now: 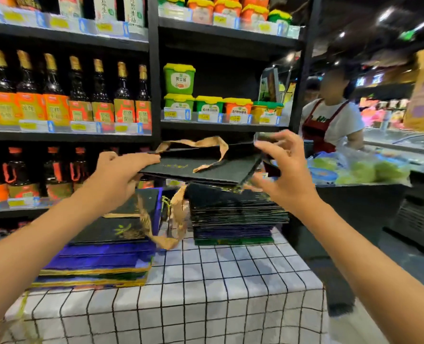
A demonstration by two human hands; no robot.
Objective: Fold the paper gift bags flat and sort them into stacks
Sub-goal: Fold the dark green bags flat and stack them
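A black paper gift bag (206, 170) with tan ribbon handles is held flat in the air above the table. My left hand (121, 172) grips its left edge. My right hand (282, 167) is at its right edge, fingers spread, thumb and fingertips touching the bag's corner. Below it, on the checked tablecloth (206, 289), a tall stack of flattened dark bags (238, 217) stands at the back right. A second stack of blue, gold-edged and black bags (101, 256) lies at the left, with loose tan ribbons (161, 234) between the two stacks.
Store shelves with dark bottles (64, 90) and green and orange tubs (206, 105) rise right behind the table. A person in a red apron (330, 120) stands at the right by a counter with bagged green produce (369, 170). Floor lies to the table's right.
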